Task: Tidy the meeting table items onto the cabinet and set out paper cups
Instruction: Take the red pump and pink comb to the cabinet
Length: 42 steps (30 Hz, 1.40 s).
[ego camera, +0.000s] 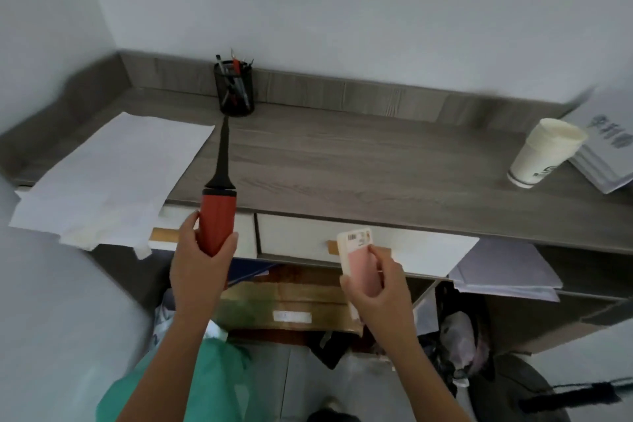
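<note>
Cabinet (342, 154): pen holder (235, 88), papers (113, 175), perhaps stacked cups (544, 151).

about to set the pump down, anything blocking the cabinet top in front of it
Nothing visible does. The pump in the left hand points at bare cabinet top, between the papers and the cups; the pen holder stands farther back.

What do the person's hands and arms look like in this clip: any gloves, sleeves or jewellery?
Both hands, left and right, are bare: no gloves, rings or watch visible. The forearms are uncovered up to the bottom edge of the frame, so no sleeves show. A green garment appears below the left arm.
</note>
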Available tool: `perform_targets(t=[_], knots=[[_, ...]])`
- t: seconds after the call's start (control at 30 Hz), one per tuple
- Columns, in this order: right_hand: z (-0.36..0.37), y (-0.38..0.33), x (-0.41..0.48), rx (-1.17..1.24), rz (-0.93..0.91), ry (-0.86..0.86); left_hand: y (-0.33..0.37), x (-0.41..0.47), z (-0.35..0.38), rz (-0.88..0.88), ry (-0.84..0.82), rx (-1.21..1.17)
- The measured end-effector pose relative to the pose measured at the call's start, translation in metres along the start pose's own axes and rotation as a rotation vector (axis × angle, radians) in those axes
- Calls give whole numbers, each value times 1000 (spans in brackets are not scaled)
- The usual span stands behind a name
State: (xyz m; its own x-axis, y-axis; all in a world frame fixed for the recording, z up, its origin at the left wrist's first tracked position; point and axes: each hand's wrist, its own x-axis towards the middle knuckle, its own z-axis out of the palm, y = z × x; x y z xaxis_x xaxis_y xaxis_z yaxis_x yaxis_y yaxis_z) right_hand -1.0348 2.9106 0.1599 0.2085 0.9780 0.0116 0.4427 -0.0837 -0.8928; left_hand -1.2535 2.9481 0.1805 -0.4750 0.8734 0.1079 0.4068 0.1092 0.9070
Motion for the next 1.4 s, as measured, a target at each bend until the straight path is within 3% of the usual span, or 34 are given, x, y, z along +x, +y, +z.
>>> perform_targets(t=[0.3,0.6,0.8,0.93,1.07,1.27,1.4], knots=[[-40,-16,91,-93,-161,-112,25,36,44,-3,145,286],[-7,-45,152,-208,-278,-287,34,103,48,18,90,658],[43,-73,193,-432,-371,-379,29,157,53,30,-6,882],[81,-88,227,-464,-217,-341,27,182,59,41,-25,842],[109,-96,253,-521,-84,-191,22,189,60,77,-2,800],[126,-85,257,-244,-122,-166,18,182,52,97,72,614],[123,-76,258,-66,-125,-86,-2,170,48,211,227,489]])
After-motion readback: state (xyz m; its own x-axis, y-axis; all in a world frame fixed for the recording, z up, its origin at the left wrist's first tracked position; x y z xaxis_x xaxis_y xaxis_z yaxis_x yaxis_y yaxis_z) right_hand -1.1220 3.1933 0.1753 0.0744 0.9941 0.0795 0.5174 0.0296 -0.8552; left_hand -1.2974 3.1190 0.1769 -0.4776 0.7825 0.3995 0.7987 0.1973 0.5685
